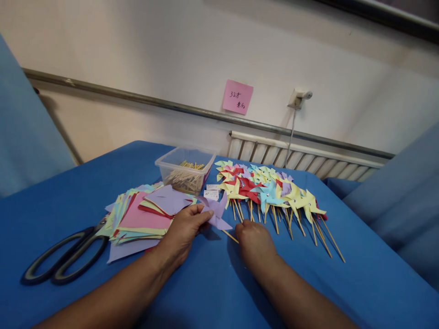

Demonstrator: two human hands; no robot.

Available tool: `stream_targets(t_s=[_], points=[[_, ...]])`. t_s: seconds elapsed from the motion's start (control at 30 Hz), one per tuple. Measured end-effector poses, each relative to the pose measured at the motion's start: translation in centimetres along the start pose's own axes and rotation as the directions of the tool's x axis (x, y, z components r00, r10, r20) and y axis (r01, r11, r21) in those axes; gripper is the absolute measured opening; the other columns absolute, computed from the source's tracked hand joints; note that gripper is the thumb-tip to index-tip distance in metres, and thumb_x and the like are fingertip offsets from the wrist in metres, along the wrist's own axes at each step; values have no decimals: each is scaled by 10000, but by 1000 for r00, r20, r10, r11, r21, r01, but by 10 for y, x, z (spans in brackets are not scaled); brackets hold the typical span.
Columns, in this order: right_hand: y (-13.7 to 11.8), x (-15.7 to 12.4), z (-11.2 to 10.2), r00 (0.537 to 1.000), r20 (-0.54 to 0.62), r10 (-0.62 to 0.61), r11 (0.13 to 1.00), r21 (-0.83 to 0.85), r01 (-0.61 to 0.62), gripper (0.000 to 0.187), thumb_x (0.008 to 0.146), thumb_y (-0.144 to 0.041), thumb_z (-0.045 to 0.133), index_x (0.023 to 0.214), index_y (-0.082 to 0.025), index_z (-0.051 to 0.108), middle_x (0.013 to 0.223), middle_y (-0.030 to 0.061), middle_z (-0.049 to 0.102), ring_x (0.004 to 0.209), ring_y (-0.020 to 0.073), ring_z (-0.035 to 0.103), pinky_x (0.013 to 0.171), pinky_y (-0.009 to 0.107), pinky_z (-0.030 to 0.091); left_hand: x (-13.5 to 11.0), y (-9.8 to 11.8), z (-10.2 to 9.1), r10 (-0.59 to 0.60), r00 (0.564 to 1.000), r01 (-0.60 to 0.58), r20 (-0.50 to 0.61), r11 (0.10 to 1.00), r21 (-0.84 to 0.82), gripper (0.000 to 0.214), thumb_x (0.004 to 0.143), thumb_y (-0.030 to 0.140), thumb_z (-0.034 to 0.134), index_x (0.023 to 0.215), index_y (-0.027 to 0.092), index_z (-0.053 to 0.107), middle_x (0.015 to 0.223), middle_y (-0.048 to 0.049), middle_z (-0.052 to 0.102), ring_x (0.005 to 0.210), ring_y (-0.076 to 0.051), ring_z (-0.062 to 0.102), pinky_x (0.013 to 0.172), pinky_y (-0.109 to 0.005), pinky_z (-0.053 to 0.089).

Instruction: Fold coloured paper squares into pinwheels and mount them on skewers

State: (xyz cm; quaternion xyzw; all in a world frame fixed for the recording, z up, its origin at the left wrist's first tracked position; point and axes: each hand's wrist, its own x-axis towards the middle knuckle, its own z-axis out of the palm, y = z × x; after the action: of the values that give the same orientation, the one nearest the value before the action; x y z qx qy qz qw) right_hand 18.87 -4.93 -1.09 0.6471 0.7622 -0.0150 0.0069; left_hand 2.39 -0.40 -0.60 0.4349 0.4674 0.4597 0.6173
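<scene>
My left hand (183, 230) pinches the edge of a purple paper pinwheel (216, 211) lying on the blue cloth. A thin wooden stick (229, 236) runs from under the pinwheel to my right hand (255, 244), which is closed in a fist over the stick's end. Just left of my left hand lies a fanned stack of coloured paper squares (142, 214). A row of finished pinwheels on sticks (270, 194) lies beyond my right hand.
Large black scissors (65, 258) lie at the left on the blue table cloth (219, 292). A clear plastic tub (185, 171) holds several wooden sticks. A small white label (211, 194) sits beside it. A pink note (237, 97) hangs on the wall.
</scene>
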Motion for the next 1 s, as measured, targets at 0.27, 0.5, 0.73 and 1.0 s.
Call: stream_targets(t_s=[0.27,0.5,0.73,1.0], points=[[-2,0,-3,1000,26,12,999,-41,-11,232,845,-82,461,897,-122,684,907,156,666,851,261,638,722,341,436,1,0,0,-13,1000,13,-22,1000,3,229,570,297,754,596,172,563,527,52,541,502,-103,502,527,-228,388],[-6,-1,-2,1000,19,17,1000,-25,-17,242,838,-77,457,899,-126,686,900,150,666,848,275,636,707,353,438,2,-2,-1,-1,1000,1,0,1000,11,225,594,316,744,613,176,569,547,50,556,516,-108,511,541,-231,389],[-7,1,1,1000,3,1,1000,-20,-1,240,850,-81,438,912,-143,661,900,132,655,849,269,634,704,355,443,2,-3,-2,5,1000,-5,3,999,40,229,638,318,723,635,171,547,565,49,527,526,-103,487,536,-229,378],[-6,1,1,1000,3,9,1000,-24,-8,243,856,-71,427,950,-148,637,914,125,648,847,261,633,695,341,440,1,-2,-2,4,1000,-4,7,999,51,235,651,323,712,645,166,537,579,42,521,547,-103,481,550,-232,383]])
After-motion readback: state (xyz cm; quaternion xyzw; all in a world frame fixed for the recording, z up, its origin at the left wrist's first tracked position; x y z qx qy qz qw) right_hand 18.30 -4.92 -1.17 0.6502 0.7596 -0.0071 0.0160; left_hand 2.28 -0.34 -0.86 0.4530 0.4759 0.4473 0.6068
